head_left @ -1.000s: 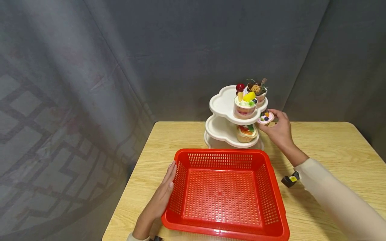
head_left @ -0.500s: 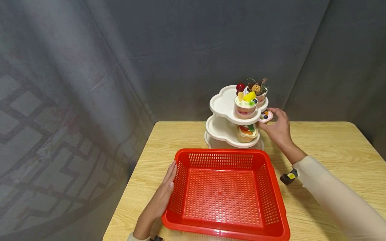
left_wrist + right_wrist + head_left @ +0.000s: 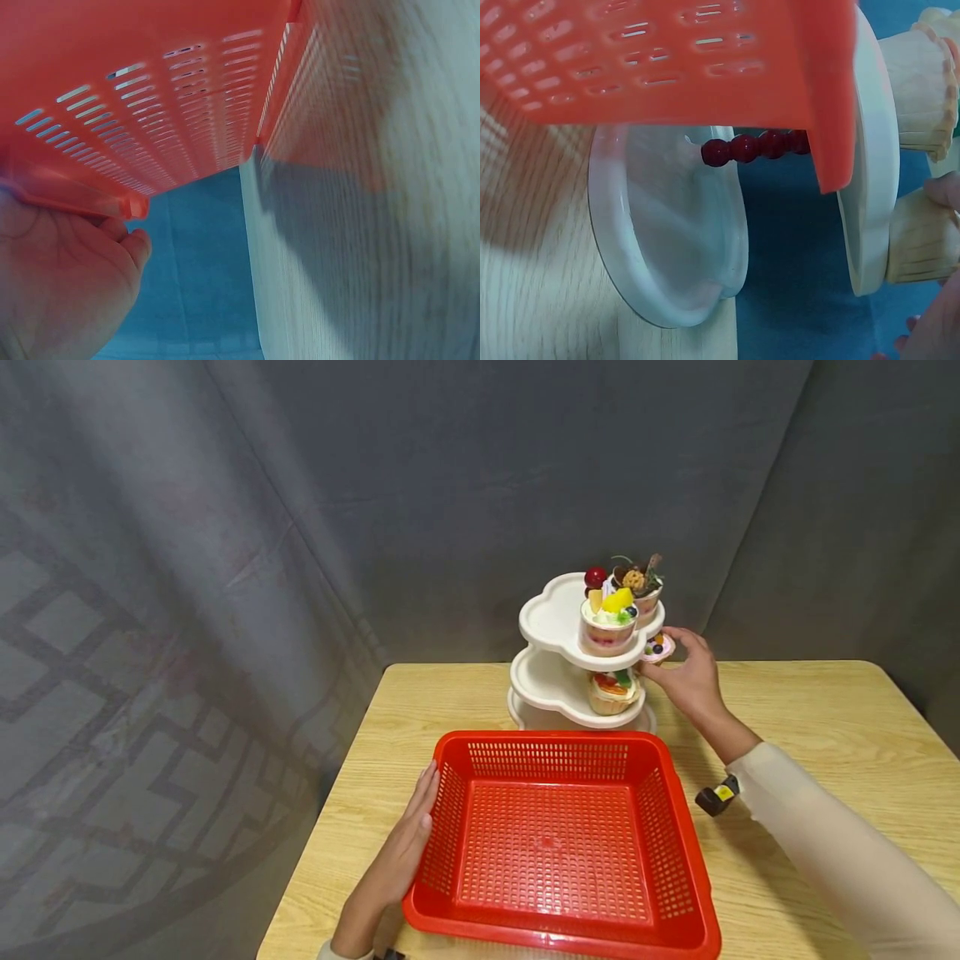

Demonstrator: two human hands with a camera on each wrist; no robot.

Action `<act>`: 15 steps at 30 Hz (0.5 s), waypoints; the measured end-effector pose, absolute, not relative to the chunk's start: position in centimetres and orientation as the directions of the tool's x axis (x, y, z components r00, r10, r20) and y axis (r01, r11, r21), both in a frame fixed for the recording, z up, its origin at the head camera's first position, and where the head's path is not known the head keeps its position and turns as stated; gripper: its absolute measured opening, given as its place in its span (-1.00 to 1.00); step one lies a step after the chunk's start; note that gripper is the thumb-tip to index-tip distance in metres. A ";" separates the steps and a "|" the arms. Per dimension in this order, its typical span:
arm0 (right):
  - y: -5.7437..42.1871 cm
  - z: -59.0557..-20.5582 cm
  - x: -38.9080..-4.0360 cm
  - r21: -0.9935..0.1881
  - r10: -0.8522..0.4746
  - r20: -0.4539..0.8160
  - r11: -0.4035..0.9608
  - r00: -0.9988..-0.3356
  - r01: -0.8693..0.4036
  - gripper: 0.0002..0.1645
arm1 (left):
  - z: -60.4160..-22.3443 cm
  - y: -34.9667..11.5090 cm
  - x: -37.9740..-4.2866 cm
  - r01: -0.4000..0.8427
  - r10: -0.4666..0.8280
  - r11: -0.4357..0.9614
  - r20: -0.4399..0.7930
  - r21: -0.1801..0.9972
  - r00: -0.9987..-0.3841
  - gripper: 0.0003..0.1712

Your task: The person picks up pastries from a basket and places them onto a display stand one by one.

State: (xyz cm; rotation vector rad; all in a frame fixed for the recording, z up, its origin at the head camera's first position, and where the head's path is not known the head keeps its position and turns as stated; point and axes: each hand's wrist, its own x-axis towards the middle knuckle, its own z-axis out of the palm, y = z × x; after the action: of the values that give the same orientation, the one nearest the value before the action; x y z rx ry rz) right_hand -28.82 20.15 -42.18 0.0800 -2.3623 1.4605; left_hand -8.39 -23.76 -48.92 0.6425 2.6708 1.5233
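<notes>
My right hand point(image 3: 692, 681) pinches a small toy cupcake point(image 3: 656, 647) with pink frosting and fruit pieces, at the right side of the white tiered stand point(image 3: 547, 681). In the right wrist view the base of the cupcake point(image 3: 922, 238) is right at the middle tier, between thumb and fingers. Another cupcake point(image 3: 613, 693), topped with red fruit and a green leaf, sits on that tier. My left hand point(image 3: 401, 852) lies with straight fingers along the left rim of a red plastic basket point(image 3: 546, 929).
On the top tier stand a dessert cup with yellow fruit point(image 3: 609, 625) and a chocolate-topped cup point(image 3: 645, 593), with red cherries point(image 3: 596, 578) beside them. The basket's back wall overlaps the bottom tier in the head view. A grey curtain point(image 3: 480, 510) hangs behind the wooden table point(image 3: 810, 727).
My right hand has shifted slightly left with the cupcake, in toward the middle tier. The left hand and basket have stayed put.
</notes>
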 end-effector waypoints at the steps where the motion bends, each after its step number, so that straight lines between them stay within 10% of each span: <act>1: 20.1 -42.2 -28.9 -0.854 0.138 0.332 0.465 -0.933 -0.235 -0.15 | -48.9 -23.8 -8.4 0.347 0.347 0.446 0.198 0.825 -0.917 -0.33; 15: 19.8 -42.3 -29.5 -0.867 0.120 0.308 0.444 -0.944 -0.227 -0.14 | -49.0 -23.9 -8.4 0.350 0.350 0.431 0.203 0.831 -0.914 -0.32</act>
State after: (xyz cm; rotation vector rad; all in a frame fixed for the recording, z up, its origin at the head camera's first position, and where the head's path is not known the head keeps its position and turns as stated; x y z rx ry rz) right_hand -29.53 19.83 -42.28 0.0918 -2.3753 1.5001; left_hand -8.39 -23.94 -49.02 0.6506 2.6577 1.5434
